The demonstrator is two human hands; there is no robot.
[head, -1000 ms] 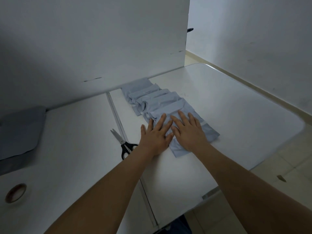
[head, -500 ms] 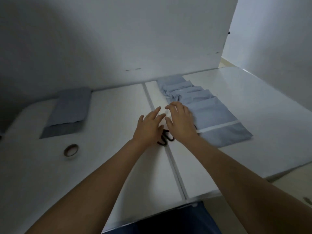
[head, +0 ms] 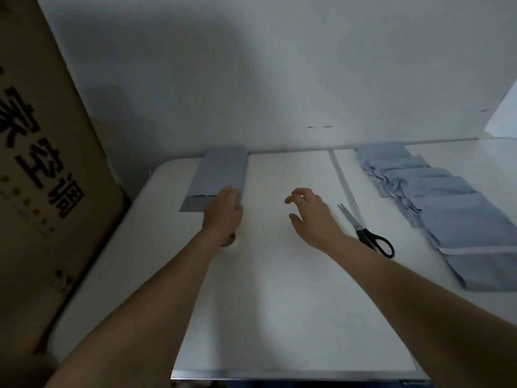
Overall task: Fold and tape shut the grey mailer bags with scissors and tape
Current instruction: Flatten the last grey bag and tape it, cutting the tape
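Note:
A stack of flat grey mailer bags (head: pixel 221 175) lies at the table's far left, against the wall. My left hand (head: pixel 223 212) reaches onto the stack's near right corner and its fingers touch the top bag; no grip shows. My right hand (head: pixel 310 214) hovers over the table's middle with loosely curled fingers, holding nothing. Black-handled scissors (head: pixel 366 233) lie shut just right of that hand. A tape roll (head: pixel 230 242) peeks out from under my left wrist. A row of folded grey bags (head: pixel 436 200) overlaps along the right side.
A tall brown cardboard box (head: pixel 42 177) with black printed characters stands at the table's left edge. A white wall panel runs behind the white table (head: pixel 279 303), which has a seam running past the scissors. The table's front edge is near my elbows.
My view has swung left. Both hands left the folded bags and scissors and moved left; the left hand now touches the flat stack, the right hangs over the table's middle.

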